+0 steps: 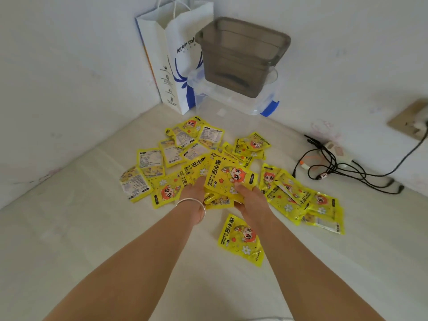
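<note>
Left hand [193, 191] (bangled) and right hand [251, 196] grip a packet stack [228, 179], seemingly several; loose packets [150, 163] spread toward the far corner of the mattress [92, 239].

Head cam, fwd-down, close overhead.

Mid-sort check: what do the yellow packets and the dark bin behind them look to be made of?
The yellow packets: likely glossy plastic film, since they glint and crinkle at sealed edges. The dark bin: seemingly rigid smoky translucent plastic; its inner walls show through, with a moulded rim.
</note>
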